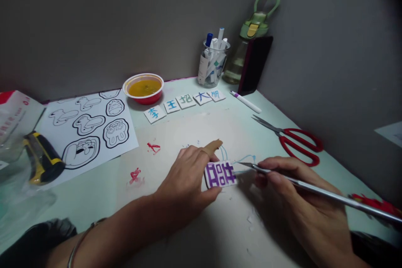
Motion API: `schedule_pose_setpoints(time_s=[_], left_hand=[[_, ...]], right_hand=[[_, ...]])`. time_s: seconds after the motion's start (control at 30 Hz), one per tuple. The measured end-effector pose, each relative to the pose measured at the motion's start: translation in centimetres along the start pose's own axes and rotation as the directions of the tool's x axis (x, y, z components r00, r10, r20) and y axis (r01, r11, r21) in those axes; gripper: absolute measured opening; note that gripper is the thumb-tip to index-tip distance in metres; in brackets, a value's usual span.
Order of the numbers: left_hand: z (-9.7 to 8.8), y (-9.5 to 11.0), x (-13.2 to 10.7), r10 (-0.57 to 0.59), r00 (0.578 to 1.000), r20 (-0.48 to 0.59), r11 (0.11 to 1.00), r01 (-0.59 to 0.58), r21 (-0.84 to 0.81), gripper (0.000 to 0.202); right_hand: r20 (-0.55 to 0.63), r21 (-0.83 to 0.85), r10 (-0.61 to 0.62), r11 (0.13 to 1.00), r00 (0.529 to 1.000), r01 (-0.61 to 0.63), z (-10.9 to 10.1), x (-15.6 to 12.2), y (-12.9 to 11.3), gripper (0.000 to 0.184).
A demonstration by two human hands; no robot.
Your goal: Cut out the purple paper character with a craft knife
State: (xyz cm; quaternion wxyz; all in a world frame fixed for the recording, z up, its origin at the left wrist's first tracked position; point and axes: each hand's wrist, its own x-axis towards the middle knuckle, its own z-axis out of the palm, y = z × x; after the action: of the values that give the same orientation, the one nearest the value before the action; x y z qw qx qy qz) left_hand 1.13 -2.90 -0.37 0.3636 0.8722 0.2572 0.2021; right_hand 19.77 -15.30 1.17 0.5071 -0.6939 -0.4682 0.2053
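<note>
My left hand (191, 171) grips a small white tile (220, 174) by its left side, thumb along the near edge and fingers at the far edge. A purple painted character covers the tile's face. In my right hand (301, 201) is a slim silver craft knife (326, 194), held like a pen. Its pointed blade (246, 164) reaches the tile's upper right corner; whether it touches I cannot tell. A pale work sheet (169, 146) with red marks and blue outlines lies underneath. Small white scraps (250, 219) are scattered below the tile.
Several lettered tiles (185, 101) form a row behind my hands, near a bowl of orange liquid (145, 88). Red-handled scissors (300, 144) and a marker (246, 102) lie to the right. Behind stand a marker jar (213, 65), phone (256, 65) and bottle (237, 60). Left are a drawing sheet (91, 106) and tape dispenser (44, 159).
</note>
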Motion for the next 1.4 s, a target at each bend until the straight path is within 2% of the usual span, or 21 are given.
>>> schedule_pose_setpoints(time_s=[0.1, 0.17, 0.33, 0.43, 0.6, 0.73, 0.93, 1.1, 1.4], left_hand=[[-0.1, -0.1, 0.0, -0.015, 0.996, -0.091, 1.000, 0.013, -0.025, 0.070], [-0.4, -0.4, 0.2, -0.020, 0.991, -0.134, 1.000, 0.022, 0.009, 0.067], [-0.6, -0.8, 0.5, -0.052, 0.997, -0.055, 0.998, 0.053, 0.032, 0.071], [-0.5, -0.6, 0.4, -0.038, 0.999, -0.029, 0.999, 0.038, -0.005, 0.073], [0.0, -0.6, 0.0, 0.002, 1.000, -0.029, 0.998, -0.004, -0.059, 0.075], [0.2, -0.8, -0.2, 0.046, 0.999, -0.025, 0.998, -0.048, -0.050, 0.074], [0.2, -0.8, -0.1, 0.050, 0.999, -0.015, 0.998, -0.050, -0.045, 0.072], [0.3, -0.8, 0.0, 0.042, 0.999, -0.012, 0.997, -0.042, -0.057, 0.073], [0.2, -0.7, 0.1, 0.045, 0.999, -0.025, 0.998, -0.046, -0.039, 0.070]], right_hand=[[0.040, -0.046, -0.083, 0.995, 0.996, 0.085, 0.3, 0.2, -0.5, 0.006], [0.052, -0.061, -0.113, 0.991, 0.992, 0.116, 0.5, 0.4, -0.8, 0.009], [0.018, -0.050, -0.029, 0.998, 0.999, 0.030, 0.9, 0.6, -0.9, 0.007], [0.059, -0.084, -0.019, 0.996, 0.998, 0.024, 1.0, 0.7, -1.0, 0.006], [0.145, -0.178, -0.081, 0.978, 0.986, 0.106, 1.2, 0.7, -1.0, 0.004], [0.198, -0.187, -0.164, 0.961, 0.966, 0.202, 1.4, 0.3, -0.8, 0.006], [0.232, -0.232, -0.213, 0.936, 0.949, 0.267, 1.8, 0.0, -0.7, 0.005], [0.272, -0.254, -0.298, 0.895, 0.915, 0.367, 2.1, -0.1, -0.5, 0.006], [0.287, -0.233, -0.293, 0.902, 0.912, 0.363, 2.2, -0.1, -0.2, 0.007]])
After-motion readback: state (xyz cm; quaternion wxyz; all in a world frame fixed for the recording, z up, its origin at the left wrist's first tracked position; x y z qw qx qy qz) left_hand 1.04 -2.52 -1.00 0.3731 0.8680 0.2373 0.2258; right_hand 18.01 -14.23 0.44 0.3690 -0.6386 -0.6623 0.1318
